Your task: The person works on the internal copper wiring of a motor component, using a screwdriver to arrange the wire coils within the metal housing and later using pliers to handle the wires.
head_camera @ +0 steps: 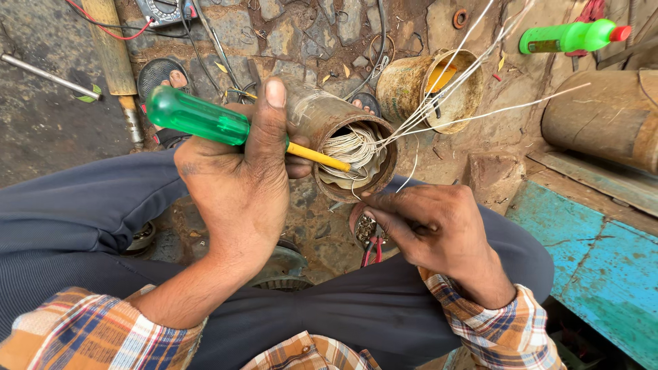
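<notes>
Screwdriver (205, 122) with a green see-through handle and yellow shank lies across the middle of the scene, its tip reaching into the open mouth of a rusty metal cylinder (327, 116) packed with pale wire windings (351, 147). The left hand (236, 181) is closed around the handle, thumb stretched straight up along the far side, fingers wrapped under it and against the cylinder; its forearm rises from the near left in a plaid sleeve. The right hand (432, 226) sits near right of the cylinder, fingers curled and pinched together just below its rim, on the loose wire ends (480, 113) or close beside them; I cannot tell which. These strands fan out to the far right, passing over a rusty tin can (404, 85). Red-handled pliers (373, 250) lie under the right hand.
</notes>
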